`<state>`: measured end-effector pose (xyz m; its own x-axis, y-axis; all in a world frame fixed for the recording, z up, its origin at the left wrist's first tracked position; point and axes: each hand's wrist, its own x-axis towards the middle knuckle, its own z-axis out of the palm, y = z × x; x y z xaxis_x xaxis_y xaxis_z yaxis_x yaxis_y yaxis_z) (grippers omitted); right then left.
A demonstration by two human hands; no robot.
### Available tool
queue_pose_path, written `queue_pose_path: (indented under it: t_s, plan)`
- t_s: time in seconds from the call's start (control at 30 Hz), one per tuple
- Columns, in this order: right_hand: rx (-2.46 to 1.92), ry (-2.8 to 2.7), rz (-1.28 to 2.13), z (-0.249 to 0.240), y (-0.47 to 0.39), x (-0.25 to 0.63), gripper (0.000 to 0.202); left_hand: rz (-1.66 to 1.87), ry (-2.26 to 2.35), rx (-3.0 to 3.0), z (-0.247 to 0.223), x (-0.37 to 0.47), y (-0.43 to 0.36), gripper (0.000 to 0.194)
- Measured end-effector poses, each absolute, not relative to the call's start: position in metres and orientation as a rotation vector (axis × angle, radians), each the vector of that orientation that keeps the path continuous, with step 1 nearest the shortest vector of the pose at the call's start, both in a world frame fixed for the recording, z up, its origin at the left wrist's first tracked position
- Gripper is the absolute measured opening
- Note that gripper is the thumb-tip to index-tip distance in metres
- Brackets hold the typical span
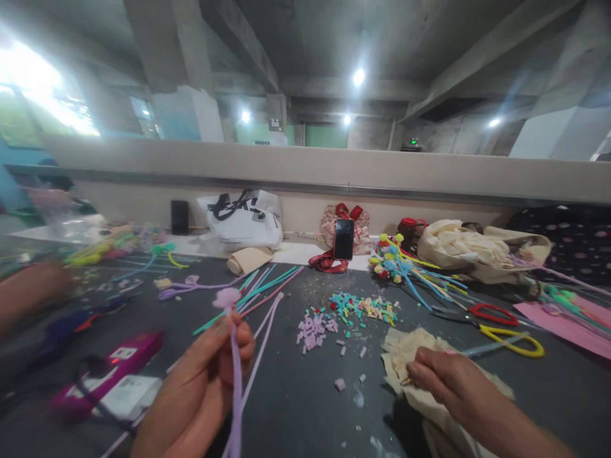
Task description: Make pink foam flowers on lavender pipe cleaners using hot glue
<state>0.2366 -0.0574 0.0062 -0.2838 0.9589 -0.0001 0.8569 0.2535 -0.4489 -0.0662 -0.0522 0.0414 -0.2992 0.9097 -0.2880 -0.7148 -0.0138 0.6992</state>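
My left hand (203, 375) is closed around a lavender pipe-cleaner flower (226, 298), its fluffy head upright above my fingertips and its stem (236, 394) hanging down. Over at the right, my right hand (442, 378) pinches a slim pen-like tool with a translucent pale-blue handle (496, 345). Its narrow tip points down at a crumpled cream cloth (396, 350) under that hand. Between my hands lie small cut lilac pieces (312, 332) and a pile of teal, yellow and peach bits (356, 308). Teal, lilac and pink stems (272, 283) lie beyond my left hand.
Scissors (491, 321) with red and yellow handles lie beyond my right hand, near a bunch of pipe-cleaner flowers (396, 261). A phone (344, 238) leans at the back. A magenta box (136, 350) sits left. Another person's arm (33, 292) reaches in from the left.
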Motion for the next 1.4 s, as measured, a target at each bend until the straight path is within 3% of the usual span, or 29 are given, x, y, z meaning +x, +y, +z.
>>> queue_pose_path:
  t_s: [0.2, 0.43, 0.63, 0.8, 1.03, 1.23, 1.4]
  plan:
    - [-1.580, -2.179, 0.693, 0.009, -0.055, 0.212, 0.030, 1.218, 0.790, 0.517, 0.020, -0.036, -0.038, 0.002]
    - [-1.365, -2.076, 0.876, 0.010, -0.054, 0.209, 0.016, 1.049, 0.809, 0.587, -0.006, -0.022, -0.017, 0.012]
    - [-1.316, -1.425, 1.399, 0.009, -0.048, 0.208, 0.028, 0.987, 0.826, 0.607, -0.020, -0.015, -0.019, 0.011]
    - [-1.239, -1.099, 1.544, 0.004, -0.042, 0.202, 0.037, 0.926, 0.826, 0.645, -0.022, -0.015, -0.022, 0.011]
    - [-1.126, -1.047, 1.605, -0.002, -0.038, 0.205, 0.029, 0.914, 0.821, 0.693, -0.023, -0.015, -0.025, 0.014]
    - [-1.196, -1.251, 1.449, 0.006, -0.037, 0.215, 0.028, 0.901, 0.850, 0.725, -0.022, -0.013, -0.026, 0.016]
    - [-1.305, -1.333, 1.391, 0.015, -0.048, 0.219, 0.015, 0.908, 0.877, 0.694, -0.020, -0.014, -0.026, 0.014]
